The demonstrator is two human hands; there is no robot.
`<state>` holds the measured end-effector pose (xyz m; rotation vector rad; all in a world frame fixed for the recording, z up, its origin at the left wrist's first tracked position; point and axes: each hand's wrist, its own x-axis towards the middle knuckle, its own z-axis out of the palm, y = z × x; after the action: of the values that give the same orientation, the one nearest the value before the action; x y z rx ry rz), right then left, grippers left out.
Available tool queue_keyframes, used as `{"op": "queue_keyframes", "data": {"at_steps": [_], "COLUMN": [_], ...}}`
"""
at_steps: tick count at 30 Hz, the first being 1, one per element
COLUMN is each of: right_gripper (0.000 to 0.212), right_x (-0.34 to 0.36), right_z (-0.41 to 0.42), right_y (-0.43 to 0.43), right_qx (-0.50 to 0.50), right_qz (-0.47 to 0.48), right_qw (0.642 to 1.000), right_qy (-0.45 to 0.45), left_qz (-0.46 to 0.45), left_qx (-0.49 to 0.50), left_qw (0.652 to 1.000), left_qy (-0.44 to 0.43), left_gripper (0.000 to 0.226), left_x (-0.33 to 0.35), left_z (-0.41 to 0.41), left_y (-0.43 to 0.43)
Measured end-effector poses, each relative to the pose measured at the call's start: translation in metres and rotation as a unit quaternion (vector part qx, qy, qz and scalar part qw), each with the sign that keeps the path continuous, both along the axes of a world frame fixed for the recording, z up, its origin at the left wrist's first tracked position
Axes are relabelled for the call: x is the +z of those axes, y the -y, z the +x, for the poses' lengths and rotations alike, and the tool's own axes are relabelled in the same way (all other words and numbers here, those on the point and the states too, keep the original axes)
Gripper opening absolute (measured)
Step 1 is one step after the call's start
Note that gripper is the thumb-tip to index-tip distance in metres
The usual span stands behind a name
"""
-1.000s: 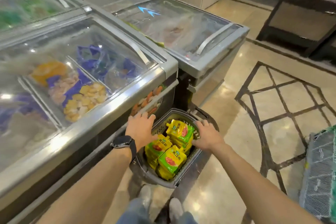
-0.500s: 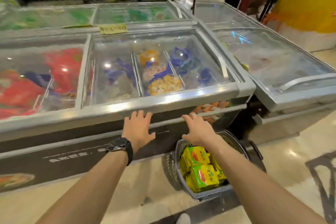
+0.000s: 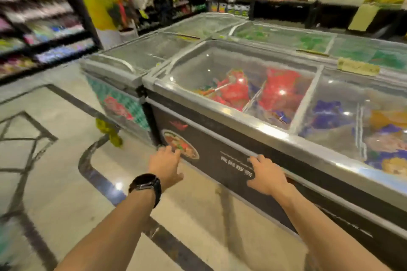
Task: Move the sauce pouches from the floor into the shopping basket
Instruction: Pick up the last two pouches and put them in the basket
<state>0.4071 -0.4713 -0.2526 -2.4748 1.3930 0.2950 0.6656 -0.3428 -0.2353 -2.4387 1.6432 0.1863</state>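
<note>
A few yellow-green sauce pouches (image 3: 109,131) lie blurred on the floor at the foot of the left freezer, well ahead and to the left of my hands. My left hand (image 3: 167,166), with a black watch on its wrist, is held out over the floor with relaxed fingers and holds nothing. My right hand (image 3: 267,175) hovers in front of the black freezer front, fingers spread, also holding nothing. The shopping basket is out of view.
A long glass-topped chest freezer (image 3: 242,121) runs along the right. A second freezer (image 3: 119,77) with a patterned front stands to its left. Blurred store shelves (image 3: 41,28) line the far left. Beige tiled floor (image 3: 55,182) with dark inlay lines spreads on the left.
The view has swung left along the freezers. The basket with its pouches has left the frame. Both hands came off the basket rim and stay held out, holding nothing.
</note>
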Motion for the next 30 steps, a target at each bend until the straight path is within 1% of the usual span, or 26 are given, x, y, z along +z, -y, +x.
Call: {"op": "queue_keyframes", "data": {"at_steps": [3,7,14,17,20,22,26,30], "right_gripper": [0.077,0.076,0.075,0.075,0.076,0.07,0.071,0.064], "right_x": [-0.005,-0.011,-0.027,-0.029,-0.028,-0.024,-0.024,-0.033], "right_z": [0.066,0.14,0.258,0.305,0.354,0.383,0.444,0.507], "right_y": [0.008,0.037,0.11,0.137,0.159,0.163,0.165,0.162], "right_qx": [0.056,0.12,0.195,0.23,0.282,0.31,0.343,0.38], "right_qz": [0.013,0.021,0.038,0.041,0.032,0.03,0.034,0.034], "right_qw": [0.998,0.992,0.98,0.972,0.958,0.95,0.938,0.923], "right_qy": [0.0,-0.007,-0.01,-0.023,-0.034,-0.029,-0.038,-0.047], "left_qz": [0.012,0.022,0.059,0.05,0.035,0.033,0.029,0.041], "left_qx": [0.07,0.111,0.18,0.216,0.238,0.256,0.306,0.327], "left_qw": [0.997,0.994,0.982,0.975,0.971,0.966,0.951,0.943], "left_qy": [0.0,0.01,0.018,0.02,0.0,-0.005,-0.017,-0.04], "left_gripper": [0.067,0.069,0.066,0.066,0.064,0.064,0.065,0.063], "left_x": [-0.004,-0.012,-0.012,-0.007,-0.006,-0.008,-0.015,-0.029], "left_z": [0.057,0.109,0.186,0.216,0.242,0.258,0.292,0.337], "left_y": [-0.02,-0.021,0.027,0.051,0.065,0.067,0.059,0.047]}}
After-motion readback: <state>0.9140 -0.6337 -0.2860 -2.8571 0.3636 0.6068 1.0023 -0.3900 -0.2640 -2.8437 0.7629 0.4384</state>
